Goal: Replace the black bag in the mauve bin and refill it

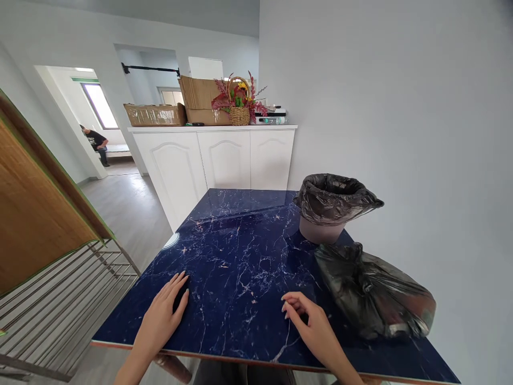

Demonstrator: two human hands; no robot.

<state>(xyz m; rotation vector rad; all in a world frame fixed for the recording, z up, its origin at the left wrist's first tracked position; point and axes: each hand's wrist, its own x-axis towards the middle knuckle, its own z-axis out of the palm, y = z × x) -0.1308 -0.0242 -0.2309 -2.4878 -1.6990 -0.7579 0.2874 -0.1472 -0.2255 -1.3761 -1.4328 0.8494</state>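
My left hand (162,313) lies flat on the dark blue marble-patterned table (244,256), its fingers stretched out and its thumb apart. Opposite it, my right hand (310,326) rests on the tabletop with the fingers curled in and the thumb tip close to them; nothing shows between them. Just right of that hand is a knotted black plastic bag (377,294), bulging with contents I cannot make out. Behind the bag stands a pale trash bin (320,230) upright, with a black bin liner (336,206) folded over its rim.
Against the table's far edge is a white cabinet (224,158) bearing cardboard boxes (154,115) and a flower basket (239,115). A metal rack (60,299) with a wooden board (40,203) is at left. A person (96,141) sits in the far room.
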